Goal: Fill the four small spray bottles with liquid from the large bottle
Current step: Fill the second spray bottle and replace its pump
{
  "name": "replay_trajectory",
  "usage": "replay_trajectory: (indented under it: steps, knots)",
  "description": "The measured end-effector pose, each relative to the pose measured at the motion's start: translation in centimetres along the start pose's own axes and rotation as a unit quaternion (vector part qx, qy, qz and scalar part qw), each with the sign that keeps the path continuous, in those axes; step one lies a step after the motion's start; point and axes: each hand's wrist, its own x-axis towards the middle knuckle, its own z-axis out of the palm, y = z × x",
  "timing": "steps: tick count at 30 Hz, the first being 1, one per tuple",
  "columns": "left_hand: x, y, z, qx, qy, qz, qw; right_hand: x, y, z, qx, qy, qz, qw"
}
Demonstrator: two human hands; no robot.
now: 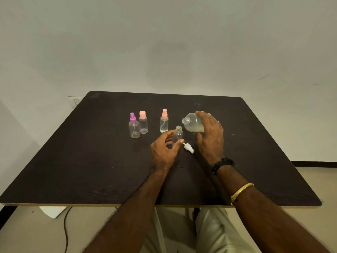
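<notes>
1. From where I stand, no writing, label, brand, number or sign can be read anywhere.
2. The large bottle (193, 124) is bare clear plastic with no legible lettering.
3. The small spray bottles (134, 128) are just as plain, with nothing printed on them that can be made out.

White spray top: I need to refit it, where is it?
Head view: the white spray top lies on the table between the left hand and right hand, beside the open small bottle.
</notes>
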Motion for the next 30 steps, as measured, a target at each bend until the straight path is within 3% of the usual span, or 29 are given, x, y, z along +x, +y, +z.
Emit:
replay_trajectory:
  steps: [7, 30]
  knots:
    - [0.0, -0.1, 0.0, 0.013, 0.0, 0.013, 1.0, 0.4, 0.1, -0.7, -0.086, 0.005, -0.047, 0.995]
    - [0.1, -0.9, 0.1, 0.029, -0.007, 0.02, 0.999, 1.0, 0.6, -1.7, -0.154, 0.016, -0.102, 0.983]
